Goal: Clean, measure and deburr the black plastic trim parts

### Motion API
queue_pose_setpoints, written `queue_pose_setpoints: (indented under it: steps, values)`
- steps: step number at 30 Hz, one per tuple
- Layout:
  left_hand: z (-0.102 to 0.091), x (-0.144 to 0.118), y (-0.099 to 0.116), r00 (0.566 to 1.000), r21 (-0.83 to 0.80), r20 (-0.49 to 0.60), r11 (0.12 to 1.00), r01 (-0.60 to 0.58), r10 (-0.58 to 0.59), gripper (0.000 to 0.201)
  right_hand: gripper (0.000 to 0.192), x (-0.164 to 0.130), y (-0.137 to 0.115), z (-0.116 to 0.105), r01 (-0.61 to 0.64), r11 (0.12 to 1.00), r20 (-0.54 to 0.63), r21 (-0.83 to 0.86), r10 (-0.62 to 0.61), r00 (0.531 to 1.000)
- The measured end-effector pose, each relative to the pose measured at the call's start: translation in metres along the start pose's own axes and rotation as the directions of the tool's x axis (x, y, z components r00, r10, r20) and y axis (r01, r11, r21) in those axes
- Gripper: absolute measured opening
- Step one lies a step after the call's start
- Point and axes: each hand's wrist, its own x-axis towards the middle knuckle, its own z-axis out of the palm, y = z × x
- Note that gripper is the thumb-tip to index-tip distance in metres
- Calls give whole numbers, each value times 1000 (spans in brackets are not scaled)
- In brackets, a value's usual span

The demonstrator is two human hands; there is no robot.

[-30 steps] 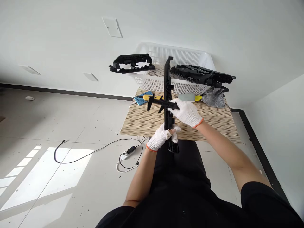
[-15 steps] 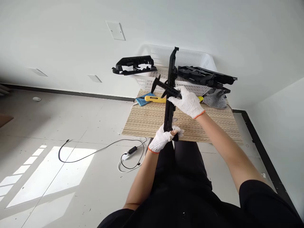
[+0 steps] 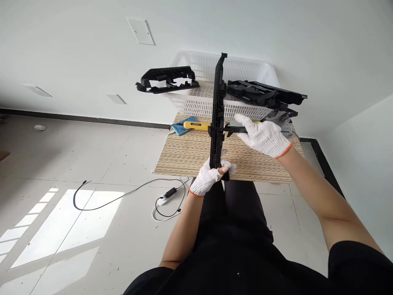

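Note:
My left hand, in a white glove with a bare thumb tip, grips the lower end of a long black plastic trim part. The part stands roughly upright over the table's front edge. My gloved right hand is closed on a black caliper. The caliper lies level across the middle of the part, its jaws at the part's sides; whether both touch it I cannot tell. Behind the part, a yellow-handled tool lies on a blue object.
A white plastic basket stands at the back of the striped wooden table. Black plastic parts rest on its left and right rims. Grey cloth lies at its right. A black cable with an adapter runs across the floor.
The caliper has turned from slanting to level and now spans the plastic part. My right hand has shifted to the right with it. My left hand keeps its grip.

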Motion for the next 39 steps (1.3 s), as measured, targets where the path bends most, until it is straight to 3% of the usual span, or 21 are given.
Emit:
queue_pose_setpoints:
  steps: [6, 14, 21, 27, 34, 39]
  values:
    - [0, -1, -1, 1000, -4, -9, 1000, 1, -1, 105, 64, 0, -9, -1, 38, 999, 4, 31, -38, 999]
    - [2, -2, 0, 1000, 5, -12, 1000, 7, -7, 108, 70, -5, -7, 5, 18, 999, 17, 28, -18, 1000]
    - [3, -1, 1, 1000, 15, -10, 1000, 2, -2, 106, 72, -6, -8, 8, -48, 999, -42, 1, 48, 998]
    - [5, -2, 1, 1000, 4, -1, 1000, -3, 3, 100, 70, -8, -8, 12, -35, 999, -62, 10, 35, 997]
    - [-11, 5, -10, 997, 13, 79, 1000, -3, 2, 101, 72, -9, -8, 14, -48, 999, -27, 25, 49, 998]
    - [-22, 9, -15, 988, 137, 157, 990, -36, 14, 95, 76, -10, -10, 17, -16, 1000, -128, 15, 18, 992]
